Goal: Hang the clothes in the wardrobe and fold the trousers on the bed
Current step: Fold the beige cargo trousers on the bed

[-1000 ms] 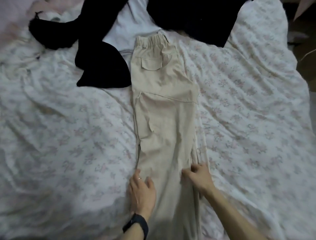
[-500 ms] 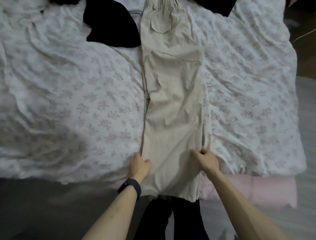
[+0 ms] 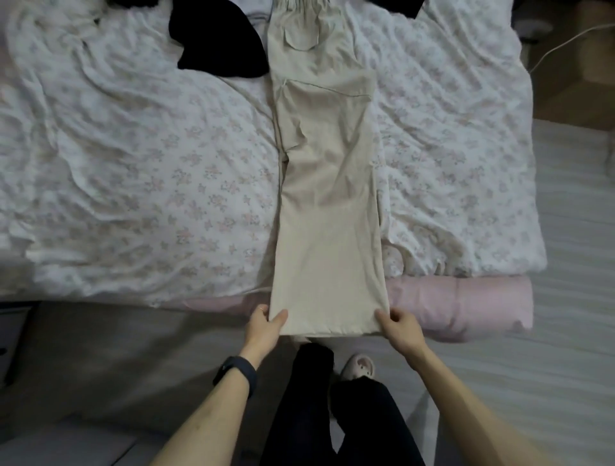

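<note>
Your left hand (image 3: 263,327) and right hand (image 3: 401,327), fingers pinching hem corners of beige cotton trousers (image 3: 327,186), laid lengthwise on floral-sheeted bed (image 3: 133,166).

The bed (image 3: 472,159) is covered by a rumpled white floral duvet (image 3: 139,173), with a pink underlayer (image 3: 466,302) showing along its near edge. Beige cargo trousers (image 3: 327,206) lie lengthwise down the middle of the duvet, legs stacked, waistband at the far end and hems past the near edge. A black garment (image 3: 219,46) lies just left of the trousers' waist, touching them. Another black garment (image 3: 399,4) lies beyond the waistband, to the right.
</note>
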Demonstrator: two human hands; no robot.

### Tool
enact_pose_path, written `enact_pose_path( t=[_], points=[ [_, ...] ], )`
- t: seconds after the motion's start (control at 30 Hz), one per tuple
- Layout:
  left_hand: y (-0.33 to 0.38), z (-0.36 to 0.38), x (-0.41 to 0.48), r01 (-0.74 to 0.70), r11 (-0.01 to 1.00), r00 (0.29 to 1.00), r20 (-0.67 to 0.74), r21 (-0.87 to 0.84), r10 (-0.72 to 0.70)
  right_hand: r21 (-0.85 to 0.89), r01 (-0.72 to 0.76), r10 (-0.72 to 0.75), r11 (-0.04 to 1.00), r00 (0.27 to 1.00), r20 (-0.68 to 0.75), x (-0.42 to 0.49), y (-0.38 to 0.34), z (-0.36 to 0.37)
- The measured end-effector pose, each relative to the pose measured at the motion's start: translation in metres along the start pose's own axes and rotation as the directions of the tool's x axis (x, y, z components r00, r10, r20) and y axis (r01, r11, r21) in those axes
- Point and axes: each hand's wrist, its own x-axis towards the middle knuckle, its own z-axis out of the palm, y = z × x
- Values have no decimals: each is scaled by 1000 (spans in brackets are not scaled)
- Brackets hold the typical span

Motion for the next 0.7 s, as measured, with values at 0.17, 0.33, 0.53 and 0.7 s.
enact_pose_path(
  t=[0.17, 0.33, 0.53, 0.7],
  points=[
    [18, -7, -39, -66, 994, 994, -94, -87, 58, -108, 165, -174, 980, 982, -74, -42, -19, -33],
    [34, 5, -78, -104, 936, 983, -176, -337, 46, -135, 218, -242, 967, 947, -211, -66, -23, -53],
    [22, 14, -132, -178, 887, 971, -220, -426, 90, -19, 245, -241, 969, 934, -265, -98, -1, -71],
    [-13, 17, -163, -155, 959, 968, -231, -238, 99, -80, 167, -177, 983, 975, -134, -133, 32, -80]
  ],
)
